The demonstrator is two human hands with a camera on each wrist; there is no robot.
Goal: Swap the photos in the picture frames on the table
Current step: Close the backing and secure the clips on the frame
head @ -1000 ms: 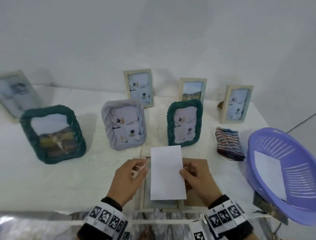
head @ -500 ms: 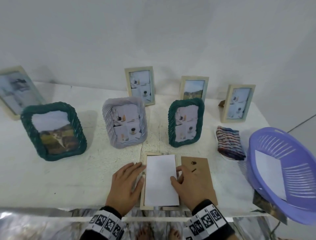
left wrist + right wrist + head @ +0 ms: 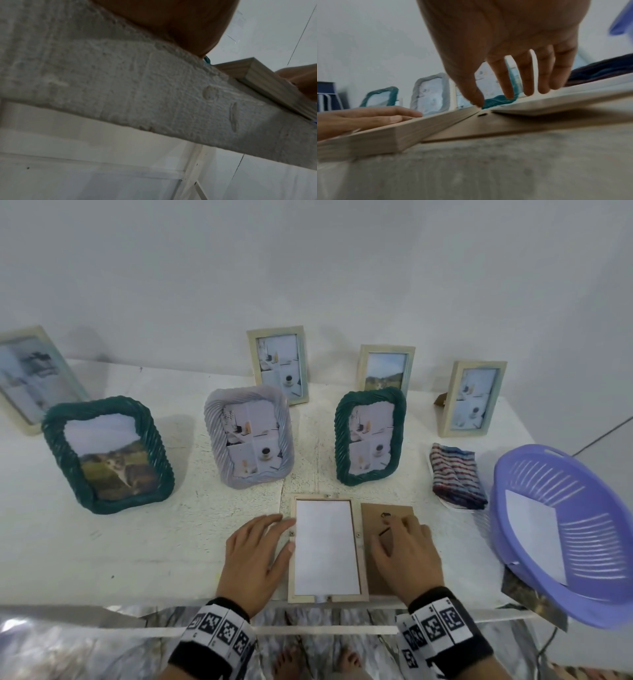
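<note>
So the photo (image 3: 324,546) is seated white side up inside the open frame (image 3: 358,546), which is laid face-down on the bench (image 3: 102,542) right at the near edge. The left hand (image 3: 255,559) is laid flat just outside the frame's left rail, fingers spread and relaxed, with the fingertips (image 3: 274,520) touching that rail. Nothing is pinched there. From the left wrist view only the bench edge and a corner of the frame can be made out.

The right hand (image 3: 406,556) is held over the brown backing board (image 3: 370,517), which lies directly beside the frame's right rail. In the right wrist view its fingers (image 3: 527,81) are seen loosely extended and pointing down at the board, and the thumb tip appears to be touching the frame rail. No grip has been closed on anything yet, as far as can be told.

Step in hand, probably: photo is in, back is about to be closed up. The next move would call for the board to be picked up by an edge, laid over the photo just left of the right grip, and the little tabs on the rails turned over it. The frame should be steadied by the left grip so the photo isn't shifted.
</note>
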